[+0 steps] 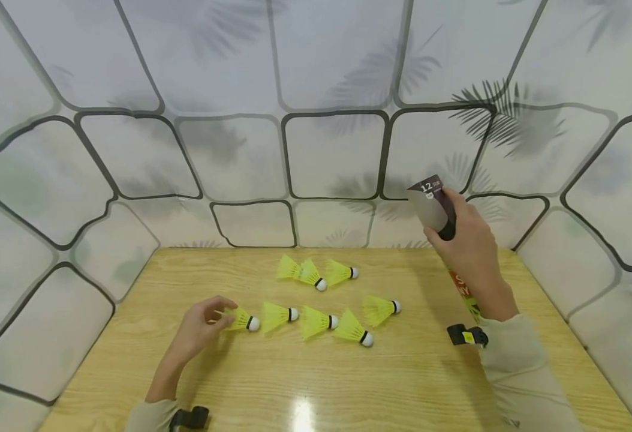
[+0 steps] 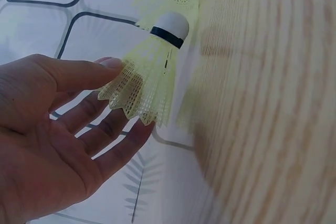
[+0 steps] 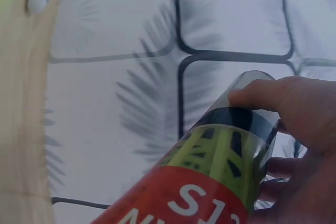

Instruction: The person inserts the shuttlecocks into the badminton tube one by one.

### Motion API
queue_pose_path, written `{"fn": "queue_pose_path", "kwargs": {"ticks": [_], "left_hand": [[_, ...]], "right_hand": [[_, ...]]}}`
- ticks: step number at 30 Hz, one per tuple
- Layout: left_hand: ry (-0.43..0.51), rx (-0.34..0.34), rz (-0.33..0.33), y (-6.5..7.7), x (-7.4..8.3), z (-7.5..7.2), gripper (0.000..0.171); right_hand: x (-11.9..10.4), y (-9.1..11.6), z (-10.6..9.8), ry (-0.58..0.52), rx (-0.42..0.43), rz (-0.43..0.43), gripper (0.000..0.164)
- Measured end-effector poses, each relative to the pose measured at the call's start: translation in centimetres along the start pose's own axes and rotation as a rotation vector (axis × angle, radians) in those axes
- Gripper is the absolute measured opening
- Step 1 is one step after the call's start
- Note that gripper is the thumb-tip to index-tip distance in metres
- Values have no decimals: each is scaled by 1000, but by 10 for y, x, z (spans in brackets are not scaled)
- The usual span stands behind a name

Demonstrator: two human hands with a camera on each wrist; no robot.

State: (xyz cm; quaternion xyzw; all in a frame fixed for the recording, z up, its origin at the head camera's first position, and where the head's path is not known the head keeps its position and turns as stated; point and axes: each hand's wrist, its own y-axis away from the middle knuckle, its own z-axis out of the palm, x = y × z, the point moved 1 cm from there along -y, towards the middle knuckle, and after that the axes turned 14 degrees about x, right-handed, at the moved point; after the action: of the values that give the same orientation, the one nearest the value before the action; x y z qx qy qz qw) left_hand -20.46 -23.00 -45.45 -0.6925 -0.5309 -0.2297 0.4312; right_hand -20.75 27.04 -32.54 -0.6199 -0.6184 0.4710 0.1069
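Observation:
My left hand [image 1: 204, 327] is at the left end of a row of yellow shuttlecocks, its thumb and fingers around the skirt of one shuttlecock [image 1: 244, 320]. In the left wrist view, the thumb touches one side of that skirt, and fingertips lie behind its rim; the white cork [image 2: 172, 27] points away from the palm. Raised at the right, my right hand [image 1: 469, 240] grips a shuttlecock tube [image 3: 210, 163] near its clear upper end. The tube is tilted and has a dark band, a yellow-green part and a red part with white letters. The hand and forearm hide much of it.
Several other yellow shuttlecocks lie on the wooden table [image 1: 262, 378]: a front row including one shuttlecock [image 1: 279, 315] beside the left hand, and a back group with another shuttlecock [image 1: 342, 272]. A patterned wall covering [image 1: 329, 222] encloses the table's back and sides.

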Motion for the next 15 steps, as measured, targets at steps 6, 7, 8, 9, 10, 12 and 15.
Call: {"fn": "queue_pose_path", "kwargs": {"ticks": [6, 7, 8, 9, 10, 12, 15], "left_hand": [[-13, 45, 14, -1, 1, -1, 18], [-11, 49, 13, -1, 1, -1, 18], [-6, 51, 14, -1, 2, -2, 17], [-1, 53, 15, -2, 2, -2, 17], [6, 55, 15, -2, 2, -2, 17], [15, 56, 16, -2, 3, -2, 16], [19, 60, 20, -2, 3, -2, 16]], "right_hand": [[-10, -4, -13, -82, 72, -34, 82], [-12, -4, -15, -90, 86, -41, 83], [-13, -4, -18, -96, 101, -48, 83], [-14, -4, -20, -102, 111, -50, 83], [-16, -3, -22, -103, 119, -56, 84], [-19, -2, -27, -108, 128, -69, 84], [-22, 1, -33, -123, 133, -88, 85]]}}
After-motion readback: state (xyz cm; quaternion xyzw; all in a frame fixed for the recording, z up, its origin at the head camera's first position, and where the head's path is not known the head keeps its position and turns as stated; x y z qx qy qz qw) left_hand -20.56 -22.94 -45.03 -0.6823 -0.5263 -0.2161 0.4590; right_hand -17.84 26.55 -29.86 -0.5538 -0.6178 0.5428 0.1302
